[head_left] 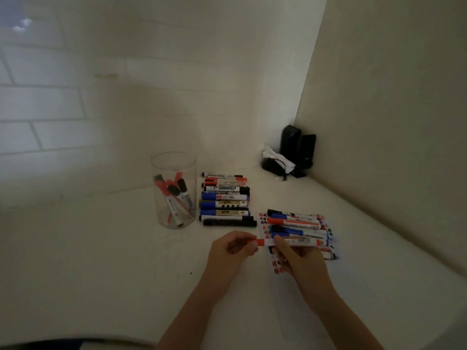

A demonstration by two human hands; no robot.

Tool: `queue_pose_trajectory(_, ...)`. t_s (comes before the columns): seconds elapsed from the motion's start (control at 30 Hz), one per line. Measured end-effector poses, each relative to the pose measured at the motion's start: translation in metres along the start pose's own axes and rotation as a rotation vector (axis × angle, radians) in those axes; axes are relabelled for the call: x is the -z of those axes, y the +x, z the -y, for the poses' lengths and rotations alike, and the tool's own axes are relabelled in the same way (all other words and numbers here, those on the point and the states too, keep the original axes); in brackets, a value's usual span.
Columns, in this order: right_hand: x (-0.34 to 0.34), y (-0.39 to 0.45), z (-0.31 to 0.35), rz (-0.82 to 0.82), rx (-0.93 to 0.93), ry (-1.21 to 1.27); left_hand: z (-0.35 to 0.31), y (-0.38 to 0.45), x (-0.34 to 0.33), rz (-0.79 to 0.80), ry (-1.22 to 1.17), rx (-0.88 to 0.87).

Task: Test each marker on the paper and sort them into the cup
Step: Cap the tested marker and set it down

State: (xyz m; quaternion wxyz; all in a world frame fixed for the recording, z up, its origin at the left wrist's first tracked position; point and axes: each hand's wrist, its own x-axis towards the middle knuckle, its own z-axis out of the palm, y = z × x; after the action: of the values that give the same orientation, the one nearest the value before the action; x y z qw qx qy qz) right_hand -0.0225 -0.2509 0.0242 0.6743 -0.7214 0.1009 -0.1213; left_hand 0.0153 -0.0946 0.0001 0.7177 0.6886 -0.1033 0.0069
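A red-capped white marker [295, 241] lies level between my hands, above the near edge of the paper. My left hand [231, 251] pinches its red cap end. My right hand [295, 256] grips the white barrel. The paper [276, 267], printed with red and black marks, lies on the white table under a heap of markers [295, 223]. A second stack of blue, black and red markers [226, 200] lies to the left of it. A clear plastic cup [173, 190] stands further left with several markers inside.
Black objects and a crumpled white tissue [290, 157] sit in the back corner. A wall rises close on the right [391, 122] and a tiled wall at the back. A dark shape [50, 344] edges the bottom left.
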Motion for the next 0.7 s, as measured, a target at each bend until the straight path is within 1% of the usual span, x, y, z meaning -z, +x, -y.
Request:
queue_pose_trajectory(0.1,-0.001,0.002,-0.001,0.003,-0.006,0.021,0.0,0.0,-0.001,-0.011,-0.009,-0.01)
queue_pose_trajectory(0.2,-0.008,0.006,-0.005,-0.009,-0.073,0.059,0.001,0.0,-0.001,-0.037,0.009,-0.016)
queue_pose_trajectory(0.37,-0.013,0.007,-0.003,0.029,-0.125,0.096,0.0,0.002,0.001,-0.014,0.028,-0.029)
queue_pose_trajectory(0.5,-0.007,0.003,0.007,0.13,-0.252,0.281,-0.001,0.0,-0.003,-0.013,0.004,-0.035)
queue_pose_trajectory(0.57,0.003,0.0,0.015,0.155,-0.298,0.286,0.0,0.0,-0.002,-0.019,0.009,-0.041)
queue_pose_trajectory(0.6,0.011,-0.002,0.017,0.155,-0.311,0.267,0.0,0.0,-0.001,-0.022,0.024,-0.046)
queue_pose_trajectory(0.63,0.019,-0.004,0.018,0.155,-0.298,0.191,0.001,0.0,0.0,-0.024,0.038,-0.048)
queue_pose_trajectory(0.7,0.035,-0.008,0.018,0.194,-0.176,-0.147,0.002,0.0,0.001,-0.009,0.062,-0.065)
